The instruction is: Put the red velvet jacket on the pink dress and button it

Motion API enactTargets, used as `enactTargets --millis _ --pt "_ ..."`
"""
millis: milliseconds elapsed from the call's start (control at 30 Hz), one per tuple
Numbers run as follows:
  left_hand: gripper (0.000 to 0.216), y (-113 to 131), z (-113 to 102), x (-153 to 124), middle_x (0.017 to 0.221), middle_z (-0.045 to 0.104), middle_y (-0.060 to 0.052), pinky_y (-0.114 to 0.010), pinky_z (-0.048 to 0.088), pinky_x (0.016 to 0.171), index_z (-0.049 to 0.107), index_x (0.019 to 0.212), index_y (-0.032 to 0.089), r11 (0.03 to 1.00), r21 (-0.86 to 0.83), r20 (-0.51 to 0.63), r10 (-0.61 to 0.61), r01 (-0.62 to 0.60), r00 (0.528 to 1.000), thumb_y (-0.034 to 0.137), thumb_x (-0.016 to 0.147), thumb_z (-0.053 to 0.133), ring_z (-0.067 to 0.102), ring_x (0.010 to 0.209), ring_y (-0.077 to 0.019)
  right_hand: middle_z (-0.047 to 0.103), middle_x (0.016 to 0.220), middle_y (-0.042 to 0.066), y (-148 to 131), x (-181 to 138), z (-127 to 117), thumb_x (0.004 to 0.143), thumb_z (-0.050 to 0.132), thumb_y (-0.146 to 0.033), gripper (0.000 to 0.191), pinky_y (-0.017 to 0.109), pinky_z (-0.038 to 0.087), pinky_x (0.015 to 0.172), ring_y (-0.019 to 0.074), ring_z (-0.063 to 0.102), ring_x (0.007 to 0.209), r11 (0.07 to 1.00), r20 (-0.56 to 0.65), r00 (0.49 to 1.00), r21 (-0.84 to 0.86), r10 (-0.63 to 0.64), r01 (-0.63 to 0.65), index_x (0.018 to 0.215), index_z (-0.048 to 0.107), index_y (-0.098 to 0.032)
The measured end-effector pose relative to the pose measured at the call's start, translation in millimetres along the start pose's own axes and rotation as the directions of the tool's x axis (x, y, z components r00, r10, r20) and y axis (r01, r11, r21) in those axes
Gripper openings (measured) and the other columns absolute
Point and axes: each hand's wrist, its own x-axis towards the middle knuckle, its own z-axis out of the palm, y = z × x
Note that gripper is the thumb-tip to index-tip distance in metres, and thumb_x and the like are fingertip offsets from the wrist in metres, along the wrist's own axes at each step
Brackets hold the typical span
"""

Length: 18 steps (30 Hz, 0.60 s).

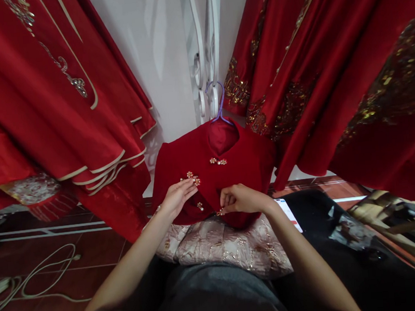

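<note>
A dark red velvet jacket (179,160) hangs in front of me on a purple hanger (220,101). Its collar clasp (218,161), a pearl-and-gold flower pair, is fastened; below it the front panels part. My left hand (180,195) lies on the left panel, fingers stretched out, their tips touching a flower ornament (194,178). Another ornament (200,206) sits lower on that side. With bent fingers my right hand (238,198) pinches a small gold-and-pearl clasp (220,212) at the edge of the right panel. Under the jacket, a pale pink brocade cloth (229,243) spreads over my lap.
Red embroidered gowns (49,92) hang at left, and sequined red gowns (317,83) at right. A phone (288,214) lies on a black surface (314,214) to the right, near a clear plastic bag (352,232). White cable (39,272) coils on the tiled floor.
</note>
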Motion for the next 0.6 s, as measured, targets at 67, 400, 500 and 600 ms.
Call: enactTargets --millis 67,400,500,600 --pt "0.013 -2.0 0.8 0.0 0.102 0.072 -0.009 -0.03 0.051 0.094 0.07 0.09 0.01 0.999 0.037 -0.014 0.019 -0.018 1.0 0.012 0.079 0.065 0.066 0.083 -0.0107 0.068 0.069 0.002 -1.7 2.1 4.0 0.069 0.072 -0.018 0.013 0.023 0.046 0.059 0.0141 0.063 0.064 1.0 0.001 1.0 -0.022 -0.012 0.012 0.077 0.062 -0.016" --pt "0.035 -5.3 17.2 -5.0 0.089 0.072 -0.008 -0.028 0.054 0.07 0.07 0.095 0.014 0.971 0.232 0.053 0.054 -0.065 0.997 0.043 0.076 0.066 0.065 0.073 -0.0137 0.068 0.071 0.002 -8.9 -2.3 2.9 0.069 0.072 -0.016 0.012 0.022 0.045 0.061 0.0133 0.063 0.067 0.993 0.082 0.996 -0.116 0.031 -0.021 0.078 0.064 -0.015" --pt "0.035 -0.6 33.5 0.2 0.092 0.071 -0.008 -0.03 0.053 0.074 0.069 0.095 0.015 0.844 0.441 0.202 0.238 -0.305 0.95 0.047 0.082 0.059 0.065 0.082 -0.0172 0.069 0.07 0.002 -9.3 -11.6 -8.6 0.067 0.074 -0.017 0.014 0.023 0.045 0.061 0.0143 0.064 0.067 0.985 0.122 0.988 -0.155 0.09 -0.071 0.077 0.065 -0.016" --pt "0.027 5.8 52.6 9.5 0.102 0.066 -0.006 -0.028 0.051 0.078 0.065 0.106 0.019 0.445 0.64 0.399 0.505 -0.627 0.766 0.037 0.089 0.053 0.062 0.09 -0.0165 0.071 0.073 0.003 -8.3 -23.0 -20.8 0.068 0.073 -0.019 0.013 0.024 0.047 0.062 0.0158 0.066 0.07 0.983 0.128 0.982 -0.142 0.137 -0.119 0.079 0.066 -0.016"
